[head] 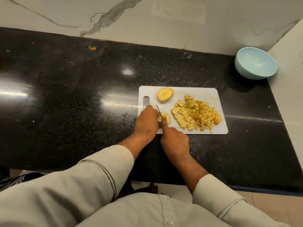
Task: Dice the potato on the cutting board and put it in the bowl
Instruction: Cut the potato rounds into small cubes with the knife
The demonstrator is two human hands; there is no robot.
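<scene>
A white cutting board lies on the black counter. On its right half sits a heap of diced potato. A couple of stacked potato slices lie near the board's far left. My left hand curls over a potato slice at the board's near left and holds it down. My right hand grips a knife, forefinger along its back, blade across that slice. A pale blue bowl stands empty at the far right corner.
The black granite counter stretches far to the left of the board. A marble wall runs behind it and another closes the right side by the bowl. A small orange scrap lies near the back wall.
</scene>
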